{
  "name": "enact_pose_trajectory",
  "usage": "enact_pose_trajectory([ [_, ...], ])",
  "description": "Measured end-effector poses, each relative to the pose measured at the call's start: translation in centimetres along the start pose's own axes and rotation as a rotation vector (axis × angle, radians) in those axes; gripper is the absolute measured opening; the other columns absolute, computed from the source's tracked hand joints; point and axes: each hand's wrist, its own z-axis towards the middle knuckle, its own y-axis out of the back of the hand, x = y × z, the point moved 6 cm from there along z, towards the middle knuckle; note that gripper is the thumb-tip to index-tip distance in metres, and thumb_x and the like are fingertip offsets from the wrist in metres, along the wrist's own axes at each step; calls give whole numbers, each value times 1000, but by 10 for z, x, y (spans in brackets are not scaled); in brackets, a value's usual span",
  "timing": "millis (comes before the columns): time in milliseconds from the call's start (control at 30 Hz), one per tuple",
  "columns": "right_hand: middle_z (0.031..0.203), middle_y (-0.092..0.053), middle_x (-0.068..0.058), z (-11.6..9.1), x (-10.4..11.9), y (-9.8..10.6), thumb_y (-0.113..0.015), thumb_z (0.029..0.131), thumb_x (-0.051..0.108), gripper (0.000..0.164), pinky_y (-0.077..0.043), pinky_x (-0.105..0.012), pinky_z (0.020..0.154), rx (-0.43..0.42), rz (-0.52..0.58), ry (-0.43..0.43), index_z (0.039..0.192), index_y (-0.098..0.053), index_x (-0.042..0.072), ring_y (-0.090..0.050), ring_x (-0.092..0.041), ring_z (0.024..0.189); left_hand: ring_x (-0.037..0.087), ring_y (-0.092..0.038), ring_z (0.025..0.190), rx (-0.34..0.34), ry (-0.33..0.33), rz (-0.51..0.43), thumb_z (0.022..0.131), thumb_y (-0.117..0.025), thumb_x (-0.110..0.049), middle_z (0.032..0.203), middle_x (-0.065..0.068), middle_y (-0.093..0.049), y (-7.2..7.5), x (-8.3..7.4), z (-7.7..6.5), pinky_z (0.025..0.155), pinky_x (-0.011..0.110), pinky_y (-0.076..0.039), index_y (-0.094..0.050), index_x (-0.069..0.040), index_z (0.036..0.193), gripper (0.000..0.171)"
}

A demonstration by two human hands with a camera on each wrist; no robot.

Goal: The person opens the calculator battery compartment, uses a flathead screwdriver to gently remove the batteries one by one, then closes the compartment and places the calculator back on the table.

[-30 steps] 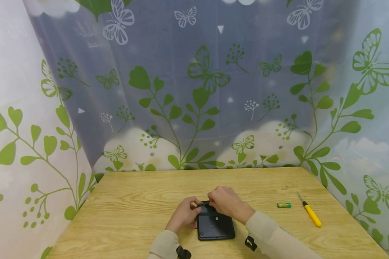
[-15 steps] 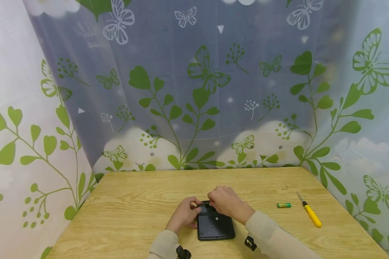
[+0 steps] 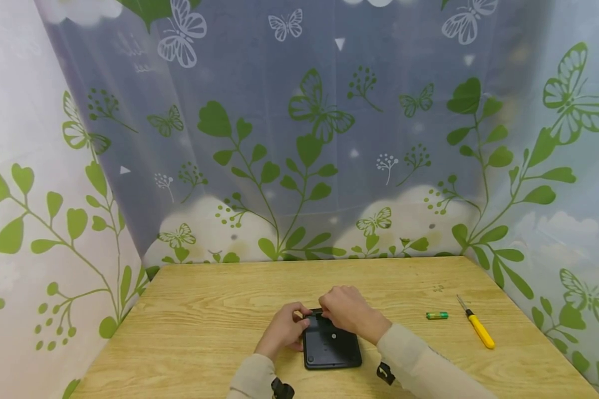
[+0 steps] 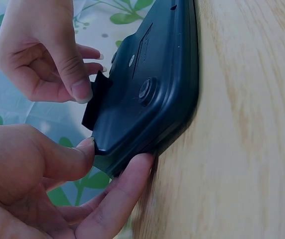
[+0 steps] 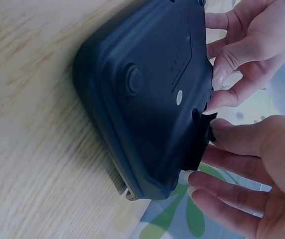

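A black device that looks like a calculator (image 3: pixel 332 352) lies back side up on the table, its rubber foot (image 4: pixel 146 91) showing. My left hand (image 3: pixel 282 328) grips its far left corner between thumb and fingers. A small black cover flap (image 5: pixel 198 147) stands tilted up at the far edge of the back. My right hand (image 3: pixel 348 311) pinches this flap between thumb and fingers, as the right wrist view shows. In the head view the right hand hides most of the flap. The round white sticker (image 5: pixel 179 97) sits on the device's back.
On the right of the wooden table (image 3: pixel 204 299) lies a green battery (image 3: pixel 436 316). Beside it rests a yellow-handled screwdriver (image 3: pixel 476 324). Several tiny pieces (image 3: pixel 438 288), too small to identify, lie behind the battery. A patterned curtain (image 3: pixel 259 166) hangs behind the table.
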Motion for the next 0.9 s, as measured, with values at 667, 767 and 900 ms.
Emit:
enact_pose_trajectory([
  [667,72,-67,6,0,1,-3,-83,88,20,17,-47,-25,53,37,47,-4,79,-69,20,-57,-11,60,22,-64,68,-13,1,9,100,-63,-3,91,12,-62,0,-1,-1,49,34,-62,-66,-5,115,15],
  [767,77,-72,5,0,2,-4,-85,86,22,12,-52,-28,55,46,42,-8,83,-73,20,-63,-13,64,22,-65,68,-11,4,10,100,-63,-3,92,12,-63,0,-1,-1,50,34,-62,-66,-6,114,14],
  [900,85,-77,5,0,2,-6,-87,83,23,11,-58,-31,60,66,50,-20,91,-80,21,-70,-15,72,22,-65,68,-8,7,15,101,-63,-4,92,11,-64,0,-1,-1,49,34,-62,-66,-7,114,14],
])
